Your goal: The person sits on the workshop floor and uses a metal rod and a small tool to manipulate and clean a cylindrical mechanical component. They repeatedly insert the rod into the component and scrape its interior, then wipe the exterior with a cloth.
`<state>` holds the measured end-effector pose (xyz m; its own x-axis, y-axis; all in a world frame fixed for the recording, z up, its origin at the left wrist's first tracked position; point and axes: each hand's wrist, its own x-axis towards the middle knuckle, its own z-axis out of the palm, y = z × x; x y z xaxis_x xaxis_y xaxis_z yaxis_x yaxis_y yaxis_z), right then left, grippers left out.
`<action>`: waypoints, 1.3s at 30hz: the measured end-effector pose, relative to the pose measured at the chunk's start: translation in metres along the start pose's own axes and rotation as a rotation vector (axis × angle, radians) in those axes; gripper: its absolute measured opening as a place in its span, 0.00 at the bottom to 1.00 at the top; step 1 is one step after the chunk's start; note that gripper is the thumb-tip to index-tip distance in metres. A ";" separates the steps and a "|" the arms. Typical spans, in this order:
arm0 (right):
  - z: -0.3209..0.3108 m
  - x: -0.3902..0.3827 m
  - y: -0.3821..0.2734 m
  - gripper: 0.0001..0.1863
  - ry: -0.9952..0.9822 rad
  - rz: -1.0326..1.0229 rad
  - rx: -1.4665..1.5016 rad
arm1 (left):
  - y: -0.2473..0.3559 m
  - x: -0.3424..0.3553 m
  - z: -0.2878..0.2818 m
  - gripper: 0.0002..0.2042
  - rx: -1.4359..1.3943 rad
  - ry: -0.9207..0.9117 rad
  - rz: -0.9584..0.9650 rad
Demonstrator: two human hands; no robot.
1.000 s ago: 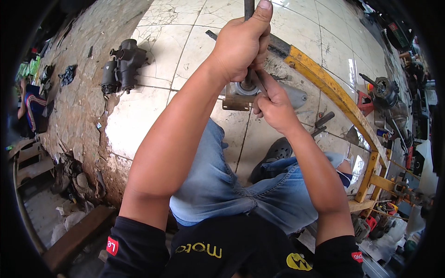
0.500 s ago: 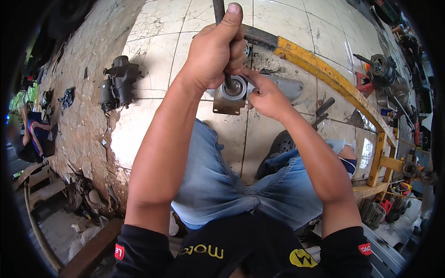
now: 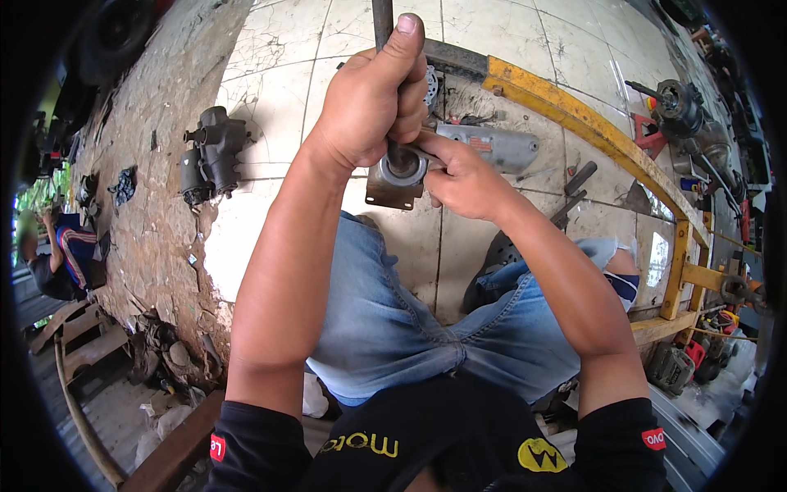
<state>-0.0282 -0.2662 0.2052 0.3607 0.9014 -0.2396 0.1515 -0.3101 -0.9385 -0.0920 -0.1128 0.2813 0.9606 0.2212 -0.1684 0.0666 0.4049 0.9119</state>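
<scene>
Dark metal rod [image 3: 383,23], L hand [image 3: 369,107] gripping | end at bracketed housing [image 3: 392,196], 12 o'clock | R hand [image 3: 471,182] curled, housing's 3 o'clock, can't tell hold | prob. steadying rod; next needs alignmt

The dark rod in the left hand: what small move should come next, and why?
Probably steady the metal part with the right hand before working the dark rod: the left hand wraps around the rod, whose lower end appears to meet the part's round collar, and the right hand is close beside it.
</scene>
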 end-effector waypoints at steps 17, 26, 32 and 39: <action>0.014 -0.010 0.025 0.41 0.174 -0.137 -0.339 | -0.002 0.008 0.001 0.27 -0.115 0.245 0.048; -0.001 -0.001 0.003 0.22 0.186 0.132 -0.038 | -0.001 0.015 -0.007 0.26 -0.232 0.411 0.213; 0.006 0.013 -0.001 0.18 0.361 -0.297 -0.156 | -0.009 0.030 0.010 0.27 -0.350 0.463 0.242; 0.003 0.015 0.006 0.14 0.501 -0.275 -0.031 | -0.010 0.052 0.011 0.25 -0.301 0.352 0.353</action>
<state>-0.0241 -0.2535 0.1952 0.6952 0.6994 0.1660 0.3255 -0.1003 -0.9402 -0.0399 -0.1149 0.2672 0.7597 0.6494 -0.0348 -0.3707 0.4764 0.7973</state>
